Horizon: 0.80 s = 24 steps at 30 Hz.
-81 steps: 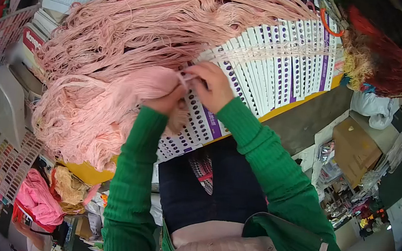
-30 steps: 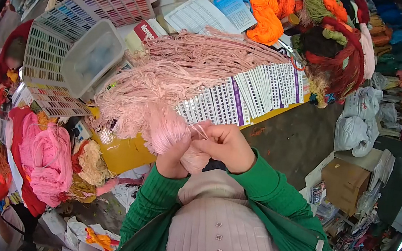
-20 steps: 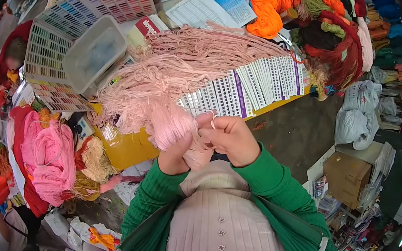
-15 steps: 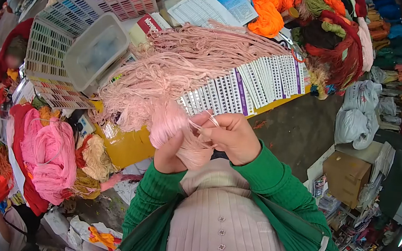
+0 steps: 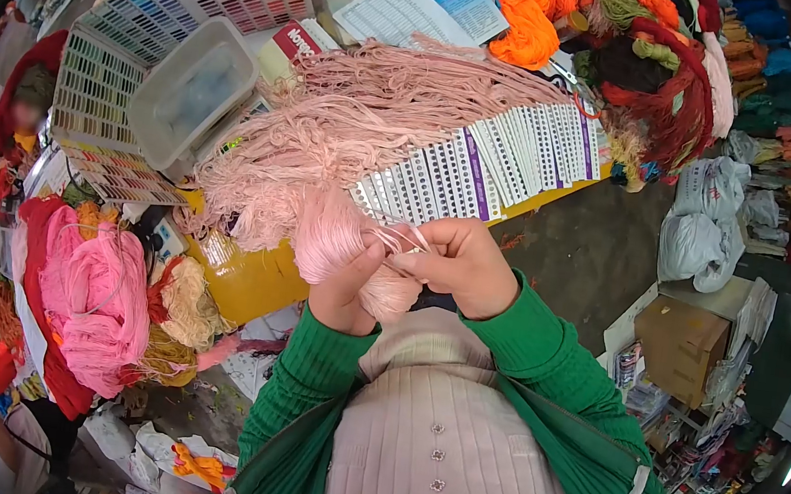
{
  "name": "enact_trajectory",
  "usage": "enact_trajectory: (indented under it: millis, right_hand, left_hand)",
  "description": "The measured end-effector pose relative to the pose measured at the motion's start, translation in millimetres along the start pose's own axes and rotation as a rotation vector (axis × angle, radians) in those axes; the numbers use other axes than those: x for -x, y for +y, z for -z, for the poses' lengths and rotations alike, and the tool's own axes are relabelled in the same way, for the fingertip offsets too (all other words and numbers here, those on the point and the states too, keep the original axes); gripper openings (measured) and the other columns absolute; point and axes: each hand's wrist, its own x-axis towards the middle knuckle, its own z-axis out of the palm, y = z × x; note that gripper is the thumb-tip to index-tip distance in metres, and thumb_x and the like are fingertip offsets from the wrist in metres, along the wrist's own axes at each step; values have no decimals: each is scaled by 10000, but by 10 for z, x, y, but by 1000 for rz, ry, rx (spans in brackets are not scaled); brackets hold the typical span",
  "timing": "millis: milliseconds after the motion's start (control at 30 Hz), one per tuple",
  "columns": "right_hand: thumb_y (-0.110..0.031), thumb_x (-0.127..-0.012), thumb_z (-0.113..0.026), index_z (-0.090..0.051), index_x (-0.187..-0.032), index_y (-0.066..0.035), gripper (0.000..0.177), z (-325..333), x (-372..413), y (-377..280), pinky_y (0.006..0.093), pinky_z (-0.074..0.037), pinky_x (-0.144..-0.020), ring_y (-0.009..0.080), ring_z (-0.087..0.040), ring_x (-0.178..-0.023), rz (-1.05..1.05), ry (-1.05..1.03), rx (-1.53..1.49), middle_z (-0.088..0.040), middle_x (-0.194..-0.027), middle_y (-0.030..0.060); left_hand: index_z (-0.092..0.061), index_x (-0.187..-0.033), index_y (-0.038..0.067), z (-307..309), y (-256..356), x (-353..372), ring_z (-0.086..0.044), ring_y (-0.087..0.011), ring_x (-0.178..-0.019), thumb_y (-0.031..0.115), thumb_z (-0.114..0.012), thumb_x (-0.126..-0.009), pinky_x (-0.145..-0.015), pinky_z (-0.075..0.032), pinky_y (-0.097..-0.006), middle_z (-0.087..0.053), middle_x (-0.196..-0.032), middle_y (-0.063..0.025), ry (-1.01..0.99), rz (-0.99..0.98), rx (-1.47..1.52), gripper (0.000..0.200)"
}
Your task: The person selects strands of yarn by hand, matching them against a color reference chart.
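A skein of pale pink thread is bunched in my left hand, with the thumb pressed over it and part of the skein hanging below. Close on its right, my right hand pinches a few strands of pink thread between thumb and fingertips; the strands run across to the skein. Just beyond both hands, a large heap of dusty pink thread covers the yellow-edged table. White punched thread cards with purple ones among them lie in a row near the right hand.
A clear plastic box stands before a fold-out colour chart. Orange skeins, scissors and printed sheets lie farther back. Bright pink yarn is heaped at left. A cardboard box and plastic bags are at right.
The skein's lower part has drawn up and looks more rounded beneath the left hand. Both hands have shifted only slightly, still holding the thread.
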Motion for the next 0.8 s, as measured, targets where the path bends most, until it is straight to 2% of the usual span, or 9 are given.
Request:
enact_trajectory:
  millis: [67,167,200,300,433,533,667,733,800]
  right_hand:
    - [-22,-721,-526,-568,-782,24,87,-30,-4,26,163,-256,-412,24,-352,-480,93,28,359,-497,-623,5]
    - [-32,-733,-517,-552,-778,14,73,-83,1,65,165,-261,-420,32,-357,-491,101,74,92,-482,-629,3]
    - [-32,-733,-517,-552,-778,14,73,-53,0,76,165,-261,-420,32,-357,-491,100,74,90,-482,-629,3]
    - [-53,-761,-484,-499,-772,-4,52,69,22,33,164,-271,-431,45,-353,-478,-18,-55,-188,-491,-621,3]
    - [-40,-741,-510,-527,-773,12,63,6,36,47,161,-305,-453,48,-403,-504,-53,-17,-89,-519,-619,11]
    - [-26,-686,-577,-587,-781,29,111,-18,-46,164,164,-359,-508,44,-476,-574,193,-2,432,-560,-653,24]
    - [-21,-685,-568,-594,-771,22,99,-130,-7,48,160,-324,-458,33,-442,-519,116,34,321,-551,-627,9]
    - [-16,-689,-559,-599,-758,17,86,-189,11,-29,161,-258,-405,19,-374,-461,15,59,138,-544,-611,2]
    - [-37,-700,-564,-597,-799,13,115,-134,-7,33,161,-272,-414,14,-385,-483,2,45,126,-539,-619,-9]
  left_hand:
    - [-495,-970,-19,28,-13,0,-477,-207,-933,108,-452,-788,-817,-375,-331,-504,-999,-130,-5,12,-25,226]
    - [-483,-982,-25,-11,19,9,-458,-220,-961,149,-414,-806,-831,-364,-337,-476,-1040,-140,-63,18,-60,257]
    - [-483,-982,-25,16,17,11,-458,-220,-961,149,-414,-806,-831,-364,-337,-476,-1040,-140,-61,18,-61,257]
    - [-436,-1032,-42,171,16,5,-400,-248,-1032,260,-353,-818,-879,-314,-361,-397,-1131,-162,-195,-2,15,379]
    - [-422,-1049,-45,132,34,36,-398,-243,-1039,272,-364,-811,-891,-300,-361,-400,-1132,-163,-159,84,73,400]
    - [-418,-1059,-43,64,55,60,-401,-240,-1040,268,-360,-811,-892,-299,-354,-393,-1142,-164,-148,116,61,403]
    - [-424,-1060,-41,111,96,72,-418,-237,-1021,270,-361,-810,-884,-307,-346,-405,-1131,-155,-155,113,23,404]
    - [-425,-1058,-41,159,103,71,-422,-234,-1016,272,-371,-807,-882,-308,-343,-410,-1126,-150,-138,122,38,405]
    - [-464,-1015,-34,190,99,58,-439,-225,-994,202,-430,-787,-859,-334,-332,-449,-1082,-137,-146,96,87,330]
